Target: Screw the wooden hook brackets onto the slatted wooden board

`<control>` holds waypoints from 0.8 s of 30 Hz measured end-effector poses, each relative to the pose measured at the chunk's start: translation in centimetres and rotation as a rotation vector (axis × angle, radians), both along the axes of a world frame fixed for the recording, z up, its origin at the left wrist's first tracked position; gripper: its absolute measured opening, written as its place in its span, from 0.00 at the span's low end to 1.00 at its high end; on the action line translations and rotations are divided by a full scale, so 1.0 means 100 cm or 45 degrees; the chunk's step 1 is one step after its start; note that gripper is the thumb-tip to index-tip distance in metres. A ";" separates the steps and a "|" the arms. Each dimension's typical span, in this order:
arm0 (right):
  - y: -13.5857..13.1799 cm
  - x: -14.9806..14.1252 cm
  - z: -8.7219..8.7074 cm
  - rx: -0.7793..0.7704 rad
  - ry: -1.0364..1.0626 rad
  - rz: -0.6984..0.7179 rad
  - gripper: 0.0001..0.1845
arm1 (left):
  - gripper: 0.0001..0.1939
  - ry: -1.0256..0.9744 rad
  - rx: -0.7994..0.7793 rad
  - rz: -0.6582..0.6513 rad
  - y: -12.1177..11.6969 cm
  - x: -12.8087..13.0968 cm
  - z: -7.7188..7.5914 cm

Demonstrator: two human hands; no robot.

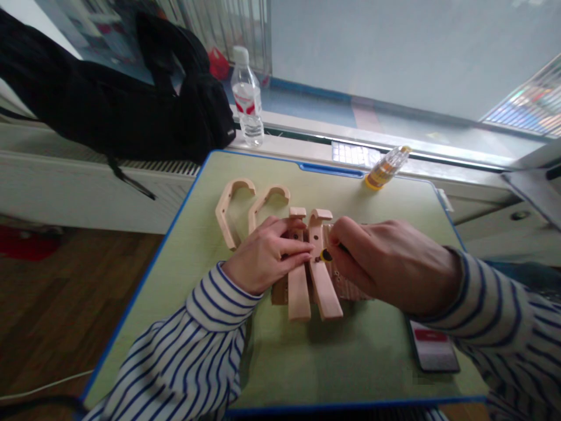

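My left hand (pixel 267 251) lies across two pale wooden hooks, its thumb and fingertips close together and pressing at the right wooden hook (pixel 324 289). Under its fingers is the left wooden hook (pixel 299 295). In my right hand (pixel 385 263), closed as a fist, is what looks like a short screwdriver (pixel 326 255) with a yellow and black handle. Its tip meets the right hook near a small dark spot, perhaps a screw. Both hooks rest over a brown corrugated piece (pixel 350 286), partly covered by my hands.
Two more curved wooden hooks (pixel 224 213) lie at the table's back left. A clear bottle with a yellow base (pixel 385 169) stands at the back edge, and a phone (pixel 433 348) lies at the right. A water bottle (pixel 248 105) and black bag (pixel 131 111) are on the sill.
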State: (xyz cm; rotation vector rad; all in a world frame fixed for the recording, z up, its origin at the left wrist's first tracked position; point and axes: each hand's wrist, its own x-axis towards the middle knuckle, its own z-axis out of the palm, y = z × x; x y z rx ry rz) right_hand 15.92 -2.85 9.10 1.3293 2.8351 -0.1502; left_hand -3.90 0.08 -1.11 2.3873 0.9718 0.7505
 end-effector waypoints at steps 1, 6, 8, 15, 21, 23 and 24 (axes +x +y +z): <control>0.000 0.000 0.000 0.009 -0.006 -0.028 0.12 | 0.10 -0.004 0.005 -0.004 0.000 0.000 -0.001; 0.002 0.003 0.008 -0.060 -0.087 -0.064 0.12 | 0.11 -0.011 0.030 -0.012 0.001 0.000 -0.004; 0.002 0.003 0.014 -0.086 -0.122 -0.022 0.10 | 0.11 -0.008 0.032 -0.013 0.001 0.000 -0.005; 0.004 -0.004 0.025 -0.201 -0.151 0.173 0.06 | 0.11 -0.015 0.044 -0.006 -0.001 -0.002 -0.004; 0.007 -0.007 0.025 -0.224 -0.155 0.238 0.06 | 0.11 0.000 0.043 0.001 -0.002 -0.002 0.000; 0.007 -0.007 0.023 -0.210 -0.147 0.239 0.07 | 0.10 -0.005 0.041 0.001 -0.002 -0.001 0.001; 0.006 -0.007 0.021 -0.201 -0.137 0.237 0.07 | 0.10 -0.007 0.037 0.000 -0.002 -0.001 0.001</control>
